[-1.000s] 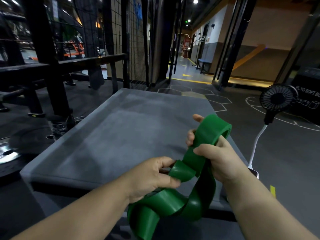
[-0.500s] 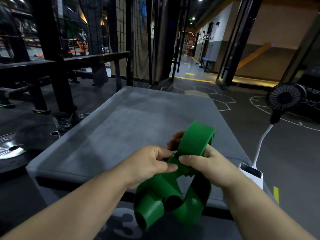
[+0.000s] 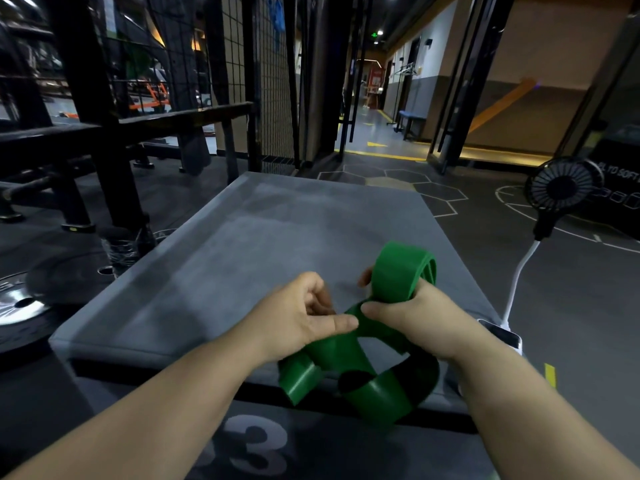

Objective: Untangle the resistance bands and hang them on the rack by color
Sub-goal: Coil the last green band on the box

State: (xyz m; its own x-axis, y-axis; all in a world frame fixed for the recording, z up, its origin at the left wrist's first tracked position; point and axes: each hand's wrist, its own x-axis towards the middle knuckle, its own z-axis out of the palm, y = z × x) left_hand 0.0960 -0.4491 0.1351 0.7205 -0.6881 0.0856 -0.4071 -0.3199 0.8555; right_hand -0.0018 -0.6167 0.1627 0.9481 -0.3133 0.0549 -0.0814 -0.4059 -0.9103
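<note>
Holding a wide, flat green rubber resistance band (image 3: pixel 401 271) in both bare hands, over the near right part of a grey padded box (image 3: pixel 277 244) with a large pale "3" (image 3: pixel 259 448) on its dark front. Pinching, with the left hand (image 3: pixel 301 317), a fold of the band between thumb and forefinger, the other fingers curled into the palm. Gripping, with the right hand (image 3: pixel 412 318), the same bunch of folds just beside the left thumb, thumb laid across the top and fingers wrapped underneath. Standing up out of the right hand, a doubled loop of the band, tilted away. Hanging below both hands, in front of the box's near edge, two more twisted loops, crossed over each other.

Off to the right, a small round black fan (image 3: pixel 562 188) on a white bendy stalk, rising from a white power bank (image 3: pixel 502 336) just beside the box's right edge. To the left, a black-and-silver weight plate (image 3: pixel 20 306) flat on the dark floor, with a black steel frame (image 3: pixel 86 98) behind it and a wire-mesh panel (image 3: pixel 270 81) farther back. Far down the lit corridor, a blue bench (image 3: pixel 410 117).
</note>
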